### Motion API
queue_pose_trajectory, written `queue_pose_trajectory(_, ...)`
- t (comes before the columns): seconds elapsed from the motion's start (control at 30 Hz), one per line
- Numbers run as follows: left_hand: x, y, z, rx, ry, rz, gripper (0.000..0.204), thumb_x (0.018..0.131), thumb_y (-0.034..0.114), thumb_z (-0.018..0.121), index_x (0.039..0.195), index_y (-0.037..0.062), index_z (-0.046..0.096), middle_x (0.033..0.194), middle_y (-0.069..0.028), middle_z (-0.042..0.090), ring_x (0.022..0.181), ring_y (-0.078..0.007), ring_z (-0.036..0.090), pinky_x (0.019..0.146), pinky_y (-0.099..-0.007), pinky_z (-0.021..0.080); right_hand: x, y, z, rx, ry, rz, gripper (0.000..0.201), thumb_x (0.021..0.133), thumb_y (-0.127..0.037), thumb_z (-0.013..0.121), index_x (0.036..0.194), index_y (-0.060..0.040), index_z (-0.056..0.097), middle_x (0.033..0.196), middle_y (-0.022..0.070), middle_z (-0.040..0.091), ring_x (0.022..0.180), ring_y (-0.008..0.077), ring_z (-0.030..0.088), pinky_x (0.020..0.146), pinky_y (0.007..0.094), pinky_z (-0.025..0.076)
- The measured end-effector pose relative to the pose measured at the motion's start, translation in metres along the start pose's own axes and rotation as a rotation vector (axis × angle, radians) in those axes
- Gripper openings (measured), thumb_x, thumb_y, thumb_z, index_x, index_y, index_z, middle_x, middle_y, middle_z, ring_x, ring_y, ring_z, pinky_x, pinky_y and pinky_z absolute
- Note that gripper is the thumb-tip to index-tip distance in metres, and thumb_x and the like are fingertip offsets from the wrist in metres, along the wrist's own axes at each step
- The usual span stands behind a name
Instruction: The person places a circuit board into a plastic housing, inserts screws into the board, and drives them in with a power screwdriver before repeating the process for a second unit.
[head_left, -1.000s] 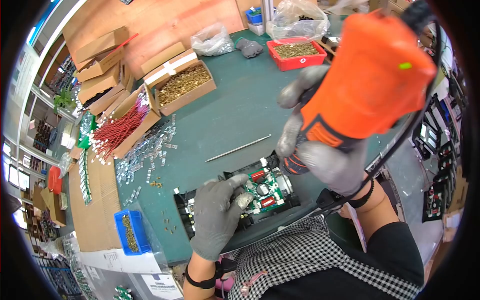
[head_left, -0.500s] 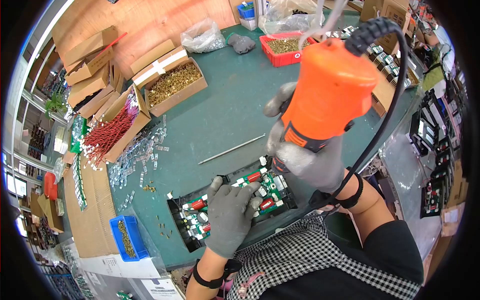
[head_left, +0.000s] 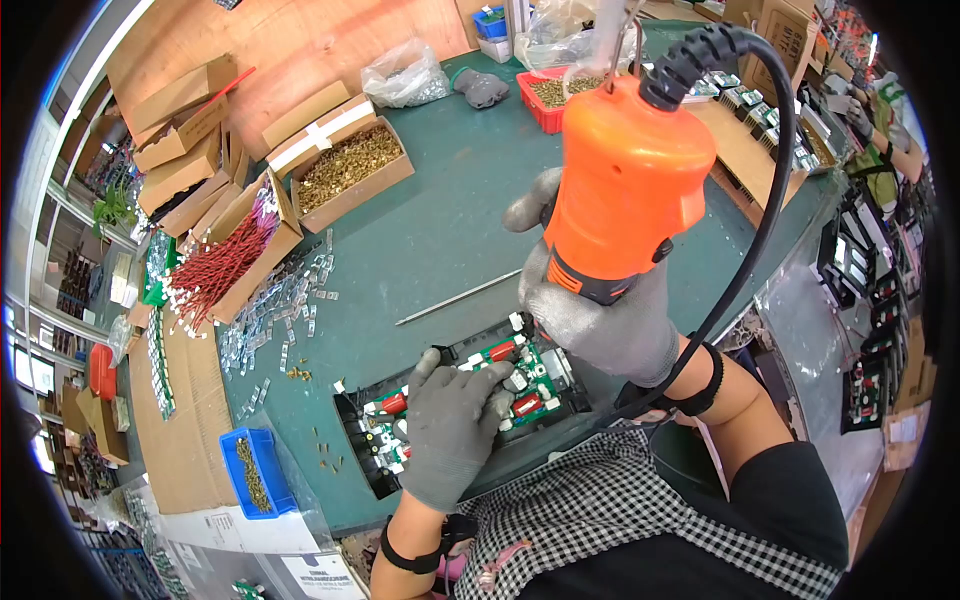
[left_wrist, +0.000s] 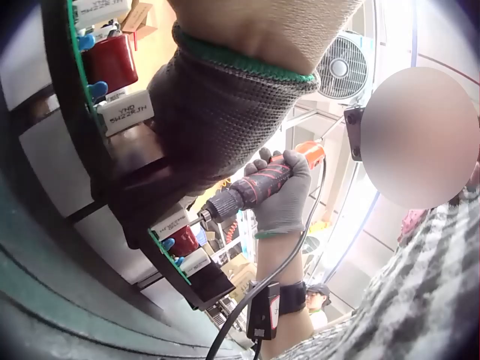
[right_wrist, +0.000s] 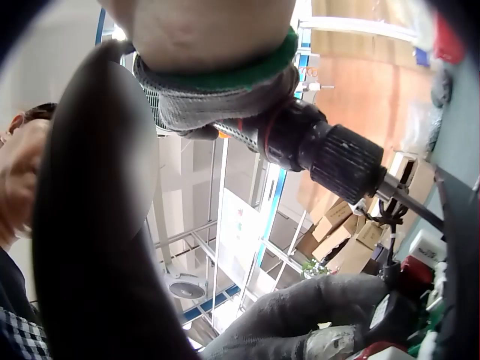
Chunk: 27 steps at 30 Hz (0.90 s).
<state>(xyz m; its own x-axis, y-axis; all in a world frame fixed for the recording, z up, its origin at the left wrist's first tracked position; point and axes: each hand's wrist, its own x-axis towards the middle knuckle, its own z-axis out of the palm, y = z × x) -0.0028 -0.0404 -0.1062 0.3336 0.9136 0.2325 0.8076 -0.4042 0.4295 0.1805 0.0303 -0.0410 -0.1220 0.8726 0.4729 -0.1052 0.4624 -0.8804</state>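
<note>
My gloved right hand (head_left: 625, 330) grips a corded orange-and-black electric screwdriver (head_left: 630, 185), held with its cord end up. In the right wrist view its black chuck (right_wrist: 349, 161) carries a long metal bit (right_wrist: 416, 206) that points down at the boards. Below lies a black housing (head_left: 578, 398) holding green circuit boards (head_left: 543, 388) with red and white components. My gloved left hand (head_left: 450, 430) lies across the housing, extended fingers touching the board area near the bit. The bit's tip is hidden behind the right hand in the head view.
A thin metal rod (head_left: 455, 298) lies beyond the housing. Small clear pieces (head_left: 270, 320) and loose brass screws are scattered at left, near a blue bin (head_left: 283, 490). Boxes of screws (head_left: 390, 165) and red wires (head_left: 225, 255) stand behind. The screwdriver's black cord (head_left: 765, 225) loops down at right.
The view has shifted slightly. My right hand has brought the electric screwdriver left and lower toward the boards, and it stands more upright. My left hand stays across the housing.
</note>
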Motion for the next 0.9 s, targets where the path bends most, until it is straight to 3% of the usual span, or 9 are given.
queue_pose_trajectory(0.23, 0.002, 0.005, -0.002, 0.020, -0.002, -0.013, 0.028, 0.079, 0.019, 0.071, 0.107, 0.0140, 0.069, 0.080, -0.0039, 0.067, 0.083, -0.0221, 0.061, 0.107, -0.0469, 0.034, 0.009, 0.008, 0.007, -0.103, 0.047, -0.187, 0.053, 0.071, 0.000, 0.070, 0.119, -0.0033, 0.050, 0.096, 0.0023, 0.060, 0.083, 0.0064, 0.058, 0.074, 0.0253, 0.050)
queue_pose_trajectory(0.43, 0.004, 0.006, 0.001, -0.003, 0.019, 0.005, 0.026, 0.082, 0.017, 0.069, 0.107, 0.0146, 0.067, 0.076, -0.0048, 0.063, 0.079, -0.0228, 0.060, 0.107, -0.0484, 0.035, 0.008, 0.002, 0.006, -0.033, 0.074, -0.082, 0.052, 0.071, -0.003, 0.070, 0.118, -0.0032, 0.049, 0.095, 0.0027, 0.059, 0.082, 0.0088, 0.057, 0.074, 0.0282, 0.050)
queue_pose_trajectory(0.53, 0.006, 0.007, -0.001, 0.002, 0.009, 0.015, 0.026, 0.082, 0.017, 0.069, 0.108, 0.0145, 0.068, 0.075, -0.0056, 0.061, 0.079, -0.0230, 0.059, 0.107, -0.0479, 0.035, 0.008, -0.001, 0.000, -0.186, -0.038, -0.105, 0.049, 0.071, -0.005, 0.070, 0.115, -0.0038, 0.049, 0.093, 0.0037, 0.059, 0.080, 0.0092, 0.056, 0.072, 0.0292, 0.049)
queue_pose_trajectory(0.73, 0.004, 0.006, 0.000, -0.008, 0.008, 0.010, 0.027, 0.082, 0.015, 0.068, 0.108, 0.0136, 0.068, 0.075, -0.0058, 0.061, 0.080, -0.0234, 0.059, 0.107, -0.0478, 0.034, 0.011, 0.003, 0.007, -0.126, -0.014, -0.101, 0.042, 0.071, -0.004, 0.070, 0.108, -0.0048, 0.050, 0.090, 0.0034, 0.058, 0.077, 0.0099, 0.056, 0.072, 0.0287, 0.048)
queue_pose_trajectory(0.83, 0.002, 0.004, 0.002, 0.004, 0.035, 0.002, 0.032, 0.082, 0.014, 0.068, 0.113, 0.0109, 0.065, 0.077, -0.0053, 0.062, 0.082, -0.0241, 0.060, 0.108, -0.0477, 0.034, 0.009, -0.005, 0.002, 0.011, -0.039, 0.033, 0.044, 0.072, -0.003, 0.070, 0.111, -0.0045, 0.050, 0.091, 0.0019, 0.058, 0.077, 0.0097, 0.057, 0.070, 0.0280, 0.049)
queue_pose_trajectory(0.9, -0.003, 0.003, 0.005, 0.020, 0.113, -0.020, 0.037, 0.081, 0.013, 0.068, 0.117, 0.0077, 0.063, 0.079, -0.0045, 0.065, 0.084, -0.0244, 0.060, 0.109, -0.0470, 0.033, 0.010, -0.012, -0.008, 0.004, -0.049, -0.014, 0.051, 0.073, 0.004, 0.063, 0.121, -0.0019, 0.047, 0.106, 0.0089, 0.059, 0.081, 0.0130, 0.062, 0.075, 0.0330, 0.054)
